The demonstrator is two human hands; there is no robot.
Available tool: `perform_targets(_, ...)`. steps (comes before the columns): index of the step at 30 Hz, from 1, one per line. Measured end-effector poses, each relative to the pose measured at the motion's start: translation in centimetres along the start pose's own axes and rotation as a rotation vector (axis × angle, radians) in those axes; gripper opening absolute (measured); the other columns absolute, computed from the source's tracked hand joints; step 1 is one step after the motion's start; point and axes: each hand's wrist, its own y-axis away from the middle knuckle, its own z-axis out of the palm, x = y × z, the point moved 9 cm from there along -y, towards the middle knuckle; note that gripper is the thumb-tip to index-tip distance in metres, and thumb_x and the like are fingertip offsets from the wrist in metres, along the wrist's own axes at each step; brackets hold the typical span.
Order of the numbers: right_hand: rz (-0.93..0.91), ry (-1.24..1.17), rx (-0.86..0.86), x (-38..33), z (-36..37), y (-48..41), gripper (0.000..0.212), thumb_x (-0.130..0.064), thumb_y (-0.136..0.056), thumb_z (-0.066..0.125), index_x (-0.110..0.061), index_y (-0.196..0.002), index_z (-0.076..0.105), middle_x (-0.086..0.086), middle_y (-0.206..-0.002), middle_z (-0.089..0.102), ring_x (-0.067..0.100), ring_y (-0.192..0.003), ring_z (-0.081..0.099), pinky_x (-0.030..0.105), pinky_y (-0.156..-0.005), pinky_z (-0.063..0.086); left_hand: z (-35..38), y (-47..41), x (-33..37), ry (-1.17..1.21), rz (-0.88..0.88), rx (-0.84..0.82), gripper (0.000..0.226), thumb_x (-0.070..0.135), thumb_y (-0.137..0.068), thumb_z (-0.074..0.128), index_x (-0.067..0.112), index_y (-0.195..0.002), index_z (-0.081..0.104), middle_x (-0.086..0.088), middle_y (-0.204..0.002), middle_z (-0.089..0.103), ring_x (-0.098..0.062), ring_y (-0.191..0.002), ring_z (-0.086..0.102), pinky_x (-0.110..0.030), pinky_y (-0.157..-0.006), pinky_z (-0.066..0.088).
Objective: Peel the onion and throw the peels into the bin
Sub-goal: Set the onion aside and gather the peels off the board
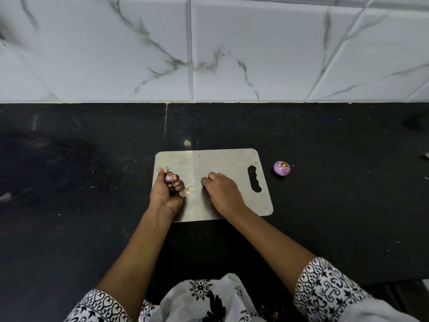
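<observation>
A pale steel cutting board (222, 159) lies on the black counter. My left hand (166, 194) is closed around purple-brown onion peels (169, 178) over the board's left part; a bit of peel (184, 192) sticks out beside the fingers. My right hand (222, 194) rests knuckles-up on the board's middle, fingers curled down at the surface; whether it pinches anything is hidden. A peeled purple onion (281, 168) sits on the counter just right of the board. No bin is in view.
The black counter (325, 205) stretches left and right, with small crumbs scattered on it. A white marbled tile wall (209, 54) rises behind it. A small pale object (426, 155) shows at the far right edge.
</observation>
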Motion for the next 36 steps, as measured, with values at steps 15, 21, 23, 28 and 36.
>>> perform_targets(15,0.434,-0.992,-0.188,3.4,-5.7,-0.9,0.023,0.005,-0.091,0.046,0.000,-0.101,0.066,0.013,-0.091,0.068,0.012,-0.076,0.063,0.016,-0.067,0.053,2.1,1.9,-3.1,-0.137,-0.019,0.093,0.034,0.032,-0.096,0.048,0.011,-0.072,0.057,0.000,-0.051,0.054,-0.009,-0.046,0.050,-0.021,-0.047,0.046)
perform_targets(21,0.188,-0.405,0.003,-0.4,-9.1,-1.8,0.012,-0.017,-0.077,0.072,-0.017,-0.089,0.075,0.005,-0.085,0.075,0.018,-0.077,0.067,0.028,-0.073,0.054,3.7,3.1,-3.8,-0.166,-0.014,0.046,0.036,0.033,-0.098,0.044,0.011,-0.076,0.061,-0.001,-0.050,0.067,-0.013,-0.064,0.063,-0.027,-0.072,0.050)
perform_targets(23,0.208,-0.424,0.144,-0.1,-10.0,-1.6,0.007,-0.022,-0.073,0.076,-0.018,-0.079,0.073,0.002,-0.078,0.073,0.016,-0.071,0.065,0.030,-0.067,0.054,4.0,3.4,-4.0,-0.157,-0.023,0.027,0.037,0.033,-0.098,0.043,0.012,-0.073,0.060,-0.002,-0.053,0.068,-0.013,-0.065,0.063,-0.027,-0.069,0.049)
perform_targets(28,0.451,-0.829,0.389,4.0,-7.5,0.9,0.005,-0.010,-0.081,0.067,-0.015,-0.084,0.067,-0.001,-0.084,0.068,0.009,-0.078,0.062,0.024,-0.072,0.052,4.8,3.2,-4.1,-0.013,-0.039,-0.020,0.032,0.026,-0.098,0.045,0.012,-0.072,0.058,0.000,-0.049,0.055,-0.009,-0.048,0.053,-0.020,-0.053,0.049)
perform_targets(36,0.412,-0.499,0.028,4.1,0.7,3.5,0.022,-0.018,-0.076,0.074,-0.013,-0.097,0.070,0.006,-0.097,0.067,0.022,-0.089,0.062,0.029,-0.078,0.047,1.9,2.9,-0.4,0.098,0.054,0.026,0.032,0.028,-0.098,0.045,0.015,-0.070,0.054,0.007,-0.037,0.044,-0.005,-0.032,0.042,-0.015,-0.042,0.041)
